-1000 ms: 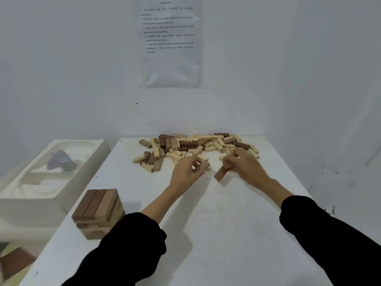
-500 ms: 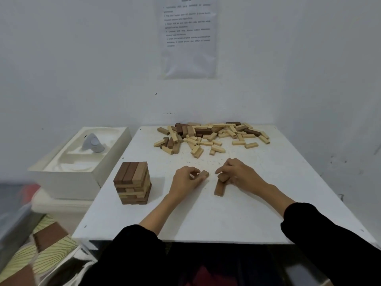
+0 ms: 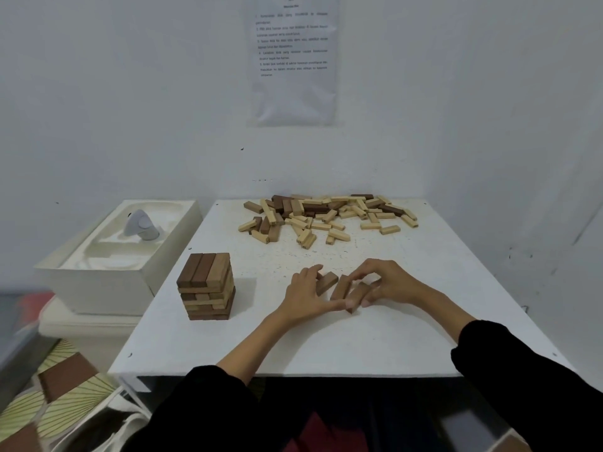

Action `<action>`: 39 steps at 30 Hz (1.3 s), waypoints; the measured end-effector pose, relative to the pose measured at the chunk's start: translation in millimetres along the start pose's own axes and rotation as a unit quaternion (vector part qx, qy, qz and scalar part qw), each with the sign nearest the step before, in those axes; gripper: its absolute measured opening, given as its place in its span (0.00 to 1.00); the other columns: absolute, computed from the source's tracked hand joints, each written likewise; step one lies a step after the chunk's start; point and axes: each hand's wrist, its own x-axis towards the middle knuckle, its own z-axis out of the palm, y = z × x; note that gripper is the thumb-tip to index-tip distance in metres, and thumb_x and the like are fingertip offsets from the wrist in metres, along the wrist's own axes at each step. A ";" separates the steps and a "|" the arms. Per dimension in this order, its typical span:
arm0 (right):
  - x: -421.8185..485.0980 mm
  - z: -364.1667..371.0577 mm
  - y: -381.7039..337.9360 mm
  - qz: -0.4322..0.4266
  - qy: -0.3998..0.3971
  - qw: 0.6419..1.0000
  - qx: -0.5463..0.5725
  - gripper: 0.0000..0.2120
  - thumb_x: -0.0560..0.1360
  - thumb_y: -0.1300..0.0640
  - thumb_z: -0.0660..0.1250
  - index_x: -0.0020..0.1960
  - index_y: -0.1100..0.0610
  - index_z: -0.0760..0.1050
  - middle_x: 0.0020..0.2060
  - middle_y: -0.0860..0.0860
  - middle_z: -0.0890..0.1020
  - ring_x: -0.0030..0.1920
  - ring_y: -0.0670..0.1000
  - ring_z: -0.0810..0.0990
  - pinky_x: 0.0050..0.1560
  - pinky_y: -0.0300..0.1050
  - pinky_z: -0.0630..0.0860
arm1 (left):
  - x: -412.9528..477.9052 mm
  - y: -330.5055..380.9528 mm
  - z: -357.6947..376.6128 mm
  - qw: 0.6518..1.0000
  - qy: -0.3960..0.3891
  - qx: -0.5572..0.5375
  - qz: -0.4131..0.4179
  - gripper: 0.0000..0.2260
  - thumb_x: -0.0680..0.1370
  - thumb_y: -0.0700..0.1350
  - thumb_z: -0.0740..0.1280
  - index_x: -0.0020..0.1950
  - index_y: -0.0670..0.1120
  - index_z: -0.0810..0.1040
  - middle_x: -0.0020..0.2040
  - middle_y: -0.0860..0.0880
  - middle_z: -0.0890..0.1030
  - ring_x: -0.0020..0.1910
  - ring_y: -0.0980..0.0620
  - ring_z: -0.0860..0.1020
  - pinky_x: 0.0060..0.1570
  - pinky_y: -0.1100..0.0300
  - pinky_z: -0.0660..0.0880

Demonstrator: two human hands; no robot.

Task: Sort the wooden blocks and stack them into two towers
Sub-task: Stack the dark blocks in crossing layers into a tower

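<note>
Three brown wooden blocks (image 3: 340, 286) lie side by side on the white table (image 3: 359, 340), near its middle. My left hand (image 3: 306, 296) rests against their left side, fingers on the leftmost block and thumb at the near ends. My right hand (image 3: 388, 282) curls over the right block, fingertips touching the tops. A stacked tower of brown and tan blocks (image 3: 207, 285) stands at the table's left. A loose pile of light and dark blocks (image 3: 326, 216) lies at the far edge.
A white moulded box (image 3: 107, 272) holding a grey object (image 3: 140, 225) sits left of the table. A printed sheet (image 3: 293, 60) hangs on the wall behind. Walls close in at the back and right. Patterned bags lie on the floor at lower left.
Both hands pulled back from the pile toward the table's middle with brown blocks. The blocks now lie grouped together between my hands.
</note>
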 end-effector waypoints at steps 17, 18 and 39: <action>-13.6 46.8 -18.1 0.140 0.063 0.962 0.224 0.23 0.82 0.48 0.53 0.75 0.50 0.56 0.75 0.46 0.57 0.75 0.47 0.54 0.73 0.45 0.52 | 13.5 5.7 -5.2 0.989 -0.081 0.098 0.071 0.43 0.68 0.63 0.62 0.77 0.44 0.53 0.75 0.45 0.59 0.73 0.46 0.58 0.71 0.49 0.57; -14.8 48.6 -20.9 0.135 0.087 0.969 0.188 0.26 0.80 0.41 0.51 0.76 0.49 0.54 0.75 0.44 0.54 0.76 0.45 0.49 0.73 0.46 0.47 | 10.8 3.9 -2.8 0.990 -0.057 0.123 0.048 0.42 0.72 0.66 0.60 0.77 0.44 0.50 0.76 0.45 0.55 0.75 0.47 0.53 0.72 0.48 0.51; -10.4 23.3 6.8 0.117 -0.056 0.974 -0.186 0.53 0.67 0.32 0.65 0.77 0.50 0.36 0.76 0.48 0.38 0.76 0.51 0.38 0.74 0.56 0.40 | 4.9 -23.4 0.9 0.977 -0.064 0.171 0.114 0.45 0.74 0.66 0.61 0.77 0.44 0.40 0.78 0.49 0.42 0.76 0.51 0.42 0.74 0.47 0.42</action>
